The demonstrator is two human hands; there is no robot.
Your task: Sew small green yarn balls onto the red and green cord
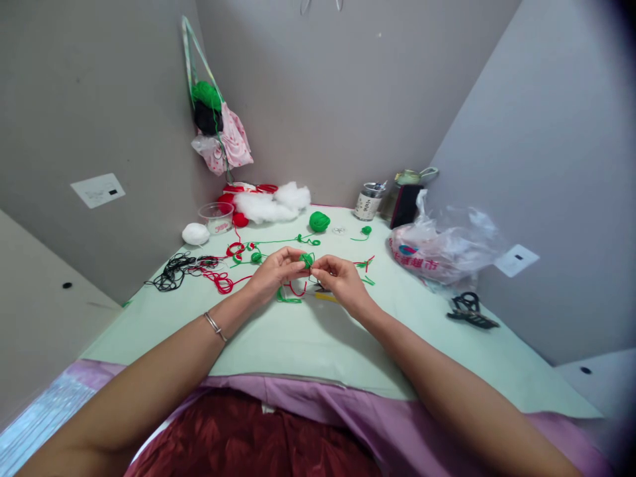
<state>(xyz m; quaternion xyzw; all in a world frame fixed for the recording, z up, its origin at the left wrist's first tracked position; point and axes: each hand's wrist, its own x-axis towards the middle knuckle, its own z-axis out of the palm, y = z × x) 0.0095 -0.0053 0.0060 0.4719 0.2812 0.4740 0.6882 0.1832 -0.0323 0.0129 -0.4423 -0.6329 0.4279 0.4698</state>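
The fingers of the left hand (282, 270) are clamped on a small green yarn piece (307, 260), held up above the middle of the surface (258, 348); the fingers of the right hand (340, 277) are pinched together at its four o'clock edge, though what sits between their tips is too small to tell. Just beneath the hands, at five o'clock, lies a yellow-handled tool (326, 296), partly hidden by the right hand, and at seven o'clock some green yarn lengths (289, 299). Farther out, a green yarn ball (319, 221) sits near twelve o'clock and a smaller green ball (366, 230) at two. A labelled tin (368, 203) stands between one and two, a plastic bag (437, 248) lies at three, and a black hair claw (471, 311) between three and four. Toward nine are loose red yarn (223, 283) and, beyond it, tangled black yarn (173, 271). A clear tub (217, 218) stands at ten, and white stuffing (271, 204) is heaped at eleven.
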